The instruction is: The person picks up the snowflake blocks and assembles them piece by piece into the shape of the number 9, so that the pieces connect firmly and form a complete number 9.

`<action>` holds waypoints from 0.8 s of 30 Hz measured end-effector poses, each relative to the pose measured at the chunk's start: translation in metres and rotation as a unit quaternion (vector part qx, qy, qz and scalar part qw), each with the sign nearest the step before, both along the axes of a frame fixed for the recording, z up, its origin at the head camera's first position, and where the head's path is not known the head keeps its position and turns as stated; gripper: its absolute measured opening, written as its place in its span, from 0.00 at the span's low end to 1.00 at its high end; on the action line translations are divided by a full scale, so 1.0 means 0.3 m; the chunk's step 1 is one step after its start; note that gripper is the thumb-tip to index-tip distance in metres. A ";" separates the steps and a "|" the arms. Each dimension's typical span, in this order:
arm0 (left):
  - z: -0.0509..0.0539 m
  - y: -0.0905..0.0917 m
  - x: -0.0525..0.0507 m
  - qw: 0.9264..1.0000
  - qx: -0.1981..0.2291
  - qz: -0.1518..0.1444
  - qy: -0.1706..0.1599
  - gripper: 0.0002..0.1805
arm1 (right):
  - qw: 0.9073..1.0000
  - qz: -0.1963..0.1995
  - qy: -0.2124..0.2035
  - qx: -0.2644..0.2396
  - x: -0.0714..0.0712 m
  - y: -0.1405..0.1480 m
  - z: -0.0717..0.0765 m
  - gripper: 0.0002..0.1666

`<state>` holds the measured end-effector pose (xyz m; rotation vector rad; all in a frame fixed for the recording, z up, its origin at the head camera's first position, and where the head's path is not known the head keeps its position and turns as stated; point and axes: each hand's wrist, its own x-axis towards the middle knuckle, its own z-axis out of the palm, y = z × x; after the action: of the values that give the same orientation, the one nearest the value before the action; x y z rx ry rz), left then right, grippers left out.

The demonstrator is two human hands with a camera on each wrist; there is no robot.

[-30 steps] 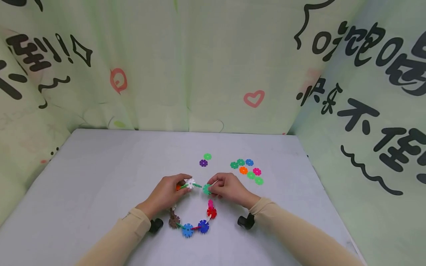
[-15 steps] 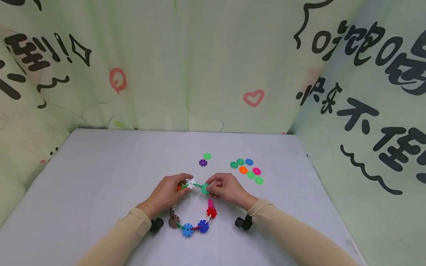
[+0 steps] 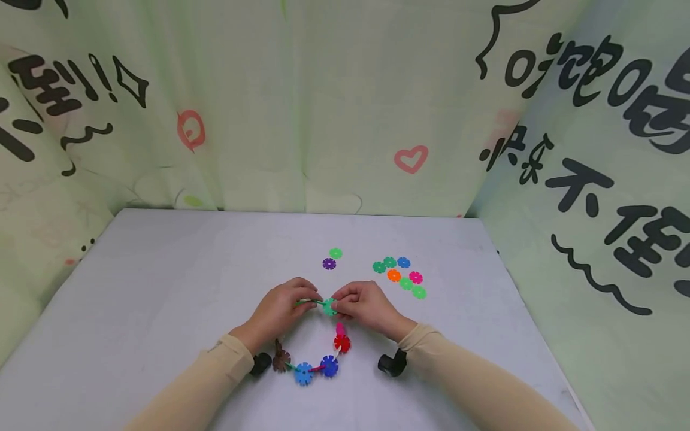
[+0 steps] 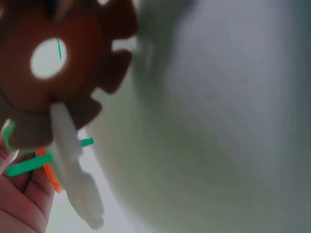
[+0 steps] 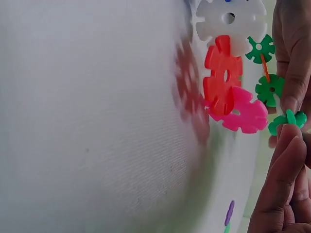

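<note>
Interlocking snowflake discs form a curved chain on the table. My right hand [image 3: 369, 306] pinches a green notched disc [image 3: 329, 307] by its right side. From the left, my left hand [image 3: 281, 311] pinches the chain's end, at a green disc slotted against that one; its fingers cover the discs behind. In the right wrist view both hands' fingertips meet around the joined green discs [image 5: 286, 119]. The chain's lower part shows a brown disc [image 3: 281, 361], light blue disc [image 3: 304, 374], dark blue disc [image 3: 329, 366], red disc [image 3: 342, 343] and pink disc [image 3: 340, 328].
Loose discs lie flat beyond the hands: a purple disc [image 3: 329, 263] beside a light green disc [image 3: 336, 253], and a group to the right with an orange disc [image 3: 394, 275] and blue disc [image 3: 403, 262]. Printed curtains [image 3: 345, 120] stand behind the white table [image 3: 162, 269].
The right hand has brought its green disc left against the chain's end, where a gap showed before. The left hand has slid right along the chain and now covers the white disc.
</note>
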<state>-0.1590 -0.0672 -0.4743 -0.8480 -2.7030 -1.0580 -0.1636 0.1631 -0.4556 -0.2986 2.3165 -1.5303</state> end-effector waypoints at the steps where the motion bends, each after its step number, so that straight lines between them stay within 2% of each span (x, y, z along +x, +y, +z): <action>1: 0.000 0.003 0.000 1.000 0.001 -0.001 0.005 0.09 | 1.000 0.000 -0.003 -0.004 -0.001 -0.001 -0.002 0.10; 5: 0.007 0.007 0.002 1.000 0.004 0.004 0.007 0.08 | 1.000 -0.002 -0.006 -0.011 -0.004 -0.004 -0.005 0.10; 12: 0.008 0.012 0.006 1.000 0.010 0.022 -0.018 0.09 | 1.000 0.000 -0.012 -0.019 -0.002 -0.006 0.004 0.09; 16: 0.005 0.014 0.006 1.000 0.012 0.024 -0.014 0.08 | 0.999 -0.003 -0.023 -0.023 -0.004 -0.007 0.007 0.09; 24: 0.005 0.017 0.008 0.996 0.068 0.035 -0.055 0.07 | 0.999 -0.017 -0.032 -0.025 -0.012 -0.015 0.003 0.09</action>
<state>-0.1567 -0.0620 -0.4727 -0.6859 -2.6873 -1.2908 -0.1672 0.1585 -0.4547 -0.2206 2.2492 -1.5925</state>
